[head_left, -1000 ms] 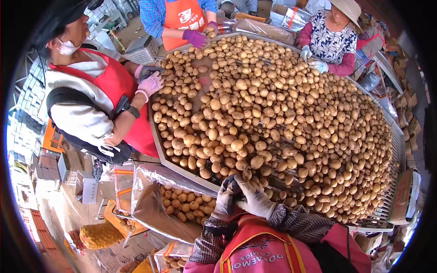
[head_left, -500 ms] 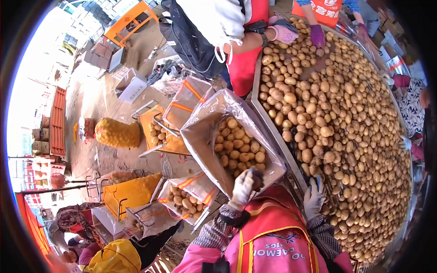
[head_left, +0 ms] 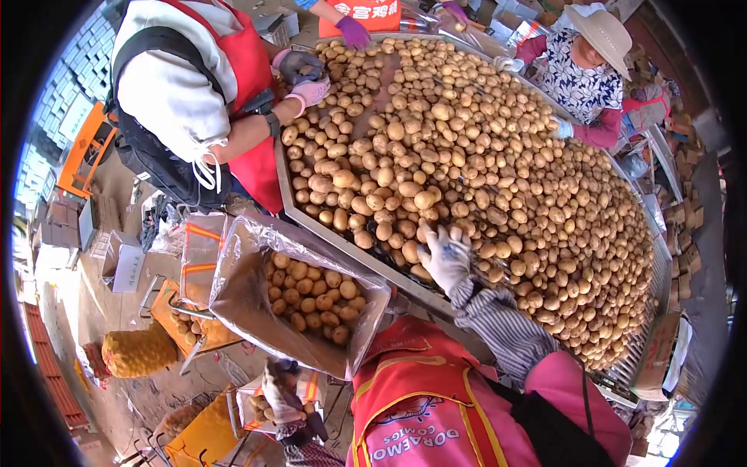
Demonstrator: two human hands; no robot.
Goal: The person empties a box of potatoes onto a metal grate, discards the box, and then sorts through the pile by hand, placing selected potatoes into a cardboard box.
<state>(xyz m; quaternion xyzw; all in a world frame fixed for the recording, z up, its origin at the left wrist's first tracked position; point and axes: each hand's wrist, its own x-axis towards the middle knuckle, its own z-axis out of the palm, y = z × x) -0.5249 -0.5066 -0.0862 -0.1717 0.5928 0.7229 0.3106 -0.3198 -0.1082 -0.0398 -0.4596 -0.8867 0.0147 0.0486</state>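
My right hand (head_left: 447,260), in a white glove with bluish fingers, reaches over the heap of potatoes (head_left: 513,179) near the table's front edge, its fingers spread on the potatoes. Low in the view, my left hand (head_left: 282,395) is over a small open sack (head_left: 313,389) holding potatoes. Its gloved fingers are bent around something dark, too blurred to name. Between me and the co-worker at the left stands a plastic-lined box (head_left: 243,300), tilted in view, with many potatoes (head_left: 311,300) inside.
A metal rim (head_left: 366,261) borders the table. A co-worker in a red apron (head_left: 257,167) stands at the left, another in a hat (head_left: 599,39) across the table. Purple-gloved hands (head_left: 354,33) are at the far side. A full yellow net sack (head_left: 140,350) lies on the floor.
The view has swung toward the table. My left hand has left the lined box for the small sack beside it. My right hand has moved from the table's edge onto the potatoes, fingers spread.
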